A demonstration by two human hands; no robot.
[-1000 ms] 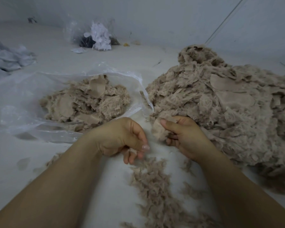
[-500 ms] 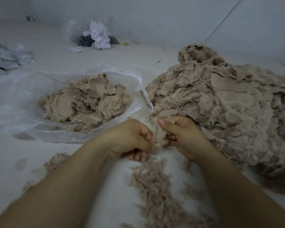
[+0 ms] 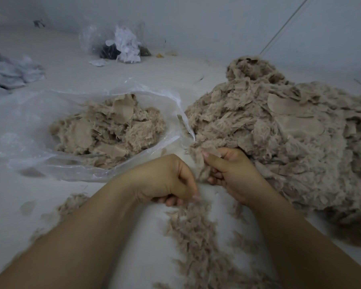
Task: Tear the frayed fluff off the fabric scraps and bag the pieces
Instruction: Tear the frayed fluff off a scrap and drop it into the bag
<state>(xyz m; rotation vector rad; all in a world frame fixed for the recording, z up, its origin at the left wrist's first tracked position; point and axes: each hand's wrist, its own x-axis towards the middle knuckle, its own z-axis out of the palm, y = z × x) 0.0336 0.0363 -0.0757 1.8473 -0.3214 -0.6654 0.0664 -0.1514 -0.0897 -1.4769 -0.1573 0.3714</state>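
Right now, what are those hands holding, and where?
The right hand pinches a fluffy fabric scrap by its upper edge. The left hand pinches the fluff at its lower edge.

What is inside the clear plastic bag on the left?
The clear plastic bag holds a heap of beige fabric scraps, some smooth, some fluffy. Whatever lies under that heap is covered.

bare floor (image 3: 75, 71) lies open across the far left and middle. the big pile (image 3: 290, 142) blocks the right side up to the wall. the bag (image 3: 29, 122) fills the left middle, its mouth just beside the pile, leaving a narrow gap. fluff (image 3: 194, 236) litters the near strip between the arms. grey cloth (image 3: 6, 71), perhaps rags, crowds the far left edge.
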